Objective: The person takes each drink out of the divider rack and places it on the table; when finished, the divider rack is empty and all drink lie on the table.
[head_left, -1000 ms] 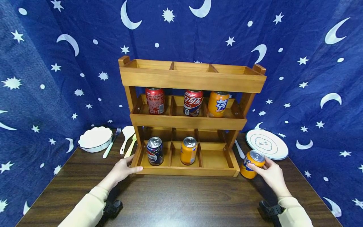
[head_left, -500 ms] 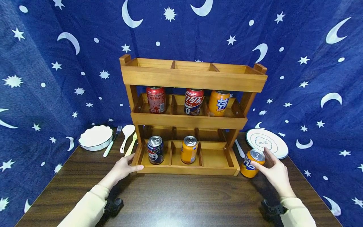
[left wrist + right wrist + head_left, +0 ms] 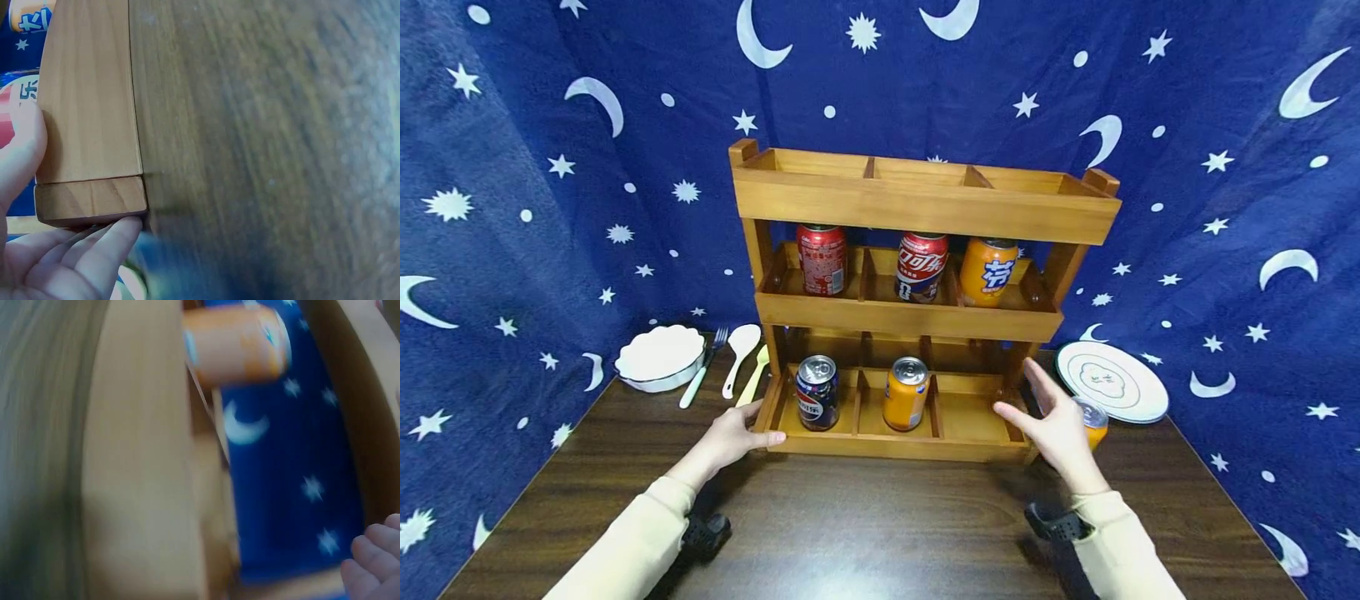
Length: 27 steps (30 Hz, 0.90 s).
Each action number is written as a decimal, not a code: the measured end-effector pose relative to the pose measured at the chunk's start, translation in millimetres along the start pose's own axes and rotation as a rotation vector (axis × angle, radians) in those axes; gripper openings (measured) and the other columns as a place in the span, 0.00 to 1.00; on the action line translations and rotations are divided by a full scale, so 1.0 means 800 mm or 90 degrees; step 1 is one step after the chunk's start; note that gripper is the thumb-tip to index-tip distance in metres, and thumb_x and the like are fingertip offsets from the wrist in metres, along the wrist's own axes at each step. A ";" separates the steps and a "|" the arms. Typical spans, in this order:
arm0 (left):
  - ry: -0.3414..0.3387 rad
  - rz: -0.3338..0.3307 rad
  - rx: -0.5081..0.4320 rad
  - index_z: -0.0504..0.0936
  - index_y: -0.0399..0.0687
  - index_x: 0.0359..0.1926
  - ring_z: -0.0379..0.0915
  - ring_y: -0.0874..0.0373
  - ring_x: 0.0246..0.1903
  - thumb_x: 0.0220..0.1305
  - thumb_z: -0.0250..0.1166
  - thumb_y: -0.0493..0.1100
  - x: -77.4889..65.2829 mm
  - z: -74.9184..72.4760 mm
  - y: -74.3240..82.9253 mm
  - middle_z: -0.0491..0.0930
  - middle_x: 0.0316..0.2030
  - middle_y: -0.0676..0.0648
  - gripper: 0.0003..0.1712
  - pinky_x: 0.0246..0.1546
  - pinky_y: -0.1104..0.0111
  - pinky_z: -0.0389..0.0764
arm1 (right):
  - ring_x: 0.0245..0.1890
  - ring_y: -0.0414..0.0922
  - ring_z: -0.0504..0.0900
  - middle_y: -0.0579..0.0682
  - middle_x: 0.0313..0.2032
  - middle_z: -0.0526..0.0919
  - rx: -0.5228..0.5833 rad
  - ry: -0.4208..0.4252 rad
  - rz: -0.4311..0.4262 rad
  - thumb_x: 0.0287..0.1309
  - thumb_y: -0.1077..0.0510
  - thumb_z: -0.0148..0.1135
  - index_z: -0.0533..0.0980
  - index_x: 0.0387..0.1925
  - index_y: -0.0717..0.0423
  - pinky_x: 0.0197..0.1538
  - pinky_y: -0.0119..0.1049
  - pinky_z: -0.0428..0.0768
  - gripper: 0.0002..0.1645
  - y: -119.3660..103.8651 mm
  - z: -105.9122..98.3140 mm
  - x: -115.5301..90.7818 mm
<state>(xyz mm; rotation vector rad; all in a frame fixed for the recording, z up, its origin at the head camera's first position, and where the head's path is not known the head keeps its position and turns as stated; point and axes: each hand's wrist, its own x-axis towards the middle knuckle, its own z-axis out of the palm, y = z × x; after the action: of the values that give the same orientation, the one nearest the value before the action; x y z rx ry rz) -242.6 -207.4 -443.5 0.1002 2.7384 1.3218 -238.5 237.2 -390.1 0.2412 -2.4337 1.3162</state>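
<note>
A wooden three-tier rack [image 3: 925,204] stands on the table. My left hand [image 3: 730,437] grips its lower left corner, thumb at the front board and fingers along the outer side. In the left wrist view the fingers [image 3: 103,259] lie against the end of the board. My right hand [image 3: 1056,425], holding nothing, is at the rack's lower right end with thumb and fingers spread. Behind it an orange soda can [image 3: 1093,421] is partly hidden. In the bottom tier stand a dark cola can [image 3: 817,393] and another orange can [image 3: 906,394]; its right compartment holds no can.
The middle tier holds a red can [image 3: 822,260], a red-and-black cola can [image 3: 921,267] and an orange can [image 3: 988,272]. A white scalloped dish [image 3: 660,358], a fork [image 3: 703,367] and spoons [image 3: 741,358] lie left. White plates [image 3: 1112,381] lean right. A starry blue cloth [image 3: 880,75] hangs behind.
My right hand has let go of the orange can on the table and moved left to the rack's right end. The left hand stays on the rack's corner. The head view has shifted slightly.
</note>
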 end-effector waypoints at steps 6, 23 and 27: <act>0.001 -0.001 0.014 0.61 0.34 0.60 0.69 0.44 0.50 0.43 0.68 0.57 0.000 -0.002 0.001 0.73 0.51 0.35 0.48 0.50 0.52 0.68 | 0.58 0.48 0.67 0.50 0.61 0.65 -0.018 -0.055 -0.015 0.36 0.41 0.68 0.59 0.63 0.48 0.57 0.39 0.67 0.50 -0.011 0.069 0.011; 0.011 0.006 -0.010 0.63 0.34 0.59 0.72 0.46 0.48 0.43 0.69 0.53 0.005 0.006 -0.002 0.74 0.49 0.35 0.46 0.49 0.55 0.71 | 0.44 0.50 0.79 0.52 0.44 0.81 -0.055 -0.061 0.008 0.29 0.34 0.68 0.66 0.57 0.51 0.47 0.45 0.74 0.51 -0.024 0.162 0.033; 0.017 0.002 0.003 0.63 0.34 0.59 0.71 0.44 0.49 0.42 0.69 0.55 0.003 0.003 -0.004 0.74 0.50 0.35 0.47 0.49 0.54 0.70 | 0.39 0.45 0.80 0.47 0.39 0.82 -0.029 -0.047 0.013 0.28 0.35 0.69 0.72 0.48 0.45 0.44 0.41 0.76 0.40 -0.023 0.170 0.035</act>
<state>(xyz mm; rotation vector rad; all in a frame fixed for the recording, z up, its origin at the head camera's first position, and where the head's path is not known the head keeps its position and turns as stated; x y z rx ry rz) -244.7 -207.3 -447.6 0.0879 2.7656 1.3269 -290.2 114.0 -432.6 0.2582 -2.5299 1.2810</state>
